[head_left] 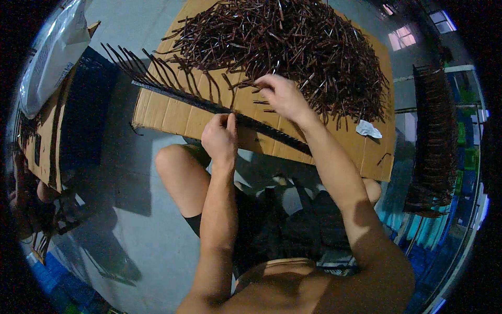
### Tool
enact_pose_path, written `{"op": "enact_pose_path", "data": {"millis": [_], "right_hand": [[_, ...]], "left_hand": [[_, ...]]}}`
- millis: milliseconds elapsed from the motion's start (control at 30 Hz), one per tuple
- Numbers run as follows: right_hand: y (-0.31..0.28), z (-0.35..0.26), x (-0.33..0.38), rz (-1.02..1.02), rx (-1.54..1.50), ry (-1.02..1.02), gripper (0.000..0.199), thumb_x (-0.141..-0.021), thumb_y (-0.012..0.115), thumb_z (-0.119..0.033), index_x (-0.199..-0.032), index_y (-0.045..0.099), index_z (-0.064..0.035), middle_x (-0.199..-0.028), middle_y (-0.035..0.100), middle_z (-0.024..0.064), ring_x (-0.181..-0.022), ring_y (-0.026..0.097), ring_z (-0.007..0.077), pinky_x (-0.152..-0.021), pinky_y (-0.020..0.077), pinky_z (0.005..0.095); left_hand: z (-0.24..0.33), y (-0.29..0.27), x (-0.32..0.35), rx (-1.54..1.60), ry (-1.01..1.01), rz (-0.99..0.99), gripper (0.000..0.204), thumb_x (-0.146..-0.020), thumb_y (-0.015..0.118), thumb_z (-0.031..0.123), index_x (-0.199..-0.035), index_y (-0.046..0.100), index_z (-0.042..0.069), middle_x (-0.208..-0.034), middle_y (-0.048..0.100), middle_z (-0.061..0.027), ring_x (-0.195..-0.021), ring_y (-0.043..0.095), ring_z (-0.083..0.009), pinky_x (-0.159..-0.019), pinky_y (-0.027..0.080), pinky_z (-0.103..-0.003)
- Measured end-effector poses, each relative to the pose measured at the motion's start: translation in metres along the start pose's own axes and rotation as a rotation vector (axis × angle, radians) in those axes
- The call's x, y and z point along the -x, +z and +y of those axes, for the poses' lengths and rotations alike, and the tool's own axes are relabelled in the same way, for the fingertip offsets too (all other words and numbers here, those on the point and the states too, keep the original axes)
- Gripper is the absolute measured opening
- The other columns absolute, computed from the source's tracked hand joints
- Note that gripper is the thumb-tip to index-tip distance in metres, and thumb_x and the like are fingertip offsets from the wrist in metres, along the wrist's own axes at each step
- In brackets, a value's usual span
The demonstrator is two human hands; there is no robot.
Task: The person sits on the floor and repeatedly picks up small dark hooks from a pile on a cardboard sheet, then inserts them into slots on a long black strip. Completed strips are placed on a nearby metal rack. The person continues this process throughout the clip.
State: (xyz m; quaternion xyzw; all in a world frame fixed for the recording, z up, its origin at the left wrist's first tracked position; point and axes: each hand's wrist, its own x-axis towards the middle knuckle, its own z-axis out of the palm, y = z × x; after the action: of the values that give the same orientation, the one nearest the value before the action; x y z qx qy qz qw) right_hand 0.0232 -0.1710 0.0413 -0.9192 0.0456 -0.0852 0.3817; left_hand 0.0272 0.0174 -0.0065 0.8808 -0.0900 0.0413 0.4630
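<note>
A long black strip (178,93) lies slanted across a cardboard sheet (157,112), with a row of thin dark sticks standing up out of its left part. My left hand (220,137) pinches the strip near its middle. A big heap of dark brown sticks (293,47) covers the far half of the cardboard. My right hand (282,97) reaches to the heap's near edge, its fingers closed on what looks like one stick. The strip's right part runs on under my right wrist.
A crumpled white scrap (368,129) lies on the cardboard's right side. A rack of filled strips (434,136) stands at the right. At the left are a cardboard box (44,141) and a white plastic bag (55,49). My knees are under the cardboard's near edge.
</note>
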Motion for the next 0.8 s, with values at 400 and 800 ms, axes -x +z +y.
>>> {"op": "enact_pose_path", "data": {"millis": [400,800], "right_hand": [[0.002,-0.004,0.011,-0.111,-0.086,0.439,0.021,-0.080,0.061,-0.014,-0.095,0.063,-0.0002,-0.084,0.065,0.0171,-0.077,0.065,0.0244,-0.071,0.0505,0.0345],[0.040,-0.040,0.041,0.190,-0.307,0.153,0.017,-0.079,0.064,-0.014,-0.090,0.062,-0.0015,-0.077,0.068,0.0146,-0.071,0.068,0.0260,-0.064,0.0522,0.0321]], "left_hand": [[0.007,0.007,0.006,0.046,0.137,-0.006,0.014,-0.082,0.064,0.017,-0.088,0.065,0.004,-0.084,0.065,-0.0119,-0.078,0.062,-0.0304,-0.071,0.049,-0.038],[-0.003,0.012,0.007,-0.107,0.240,-0.004,0.010,-0.083,0.062,0.016,-0.087,0.064,0.007,-0.081,0.064,-0.0101,-0.074,0.059,-0.0294,-0.067,0.045,-0.038]]}}
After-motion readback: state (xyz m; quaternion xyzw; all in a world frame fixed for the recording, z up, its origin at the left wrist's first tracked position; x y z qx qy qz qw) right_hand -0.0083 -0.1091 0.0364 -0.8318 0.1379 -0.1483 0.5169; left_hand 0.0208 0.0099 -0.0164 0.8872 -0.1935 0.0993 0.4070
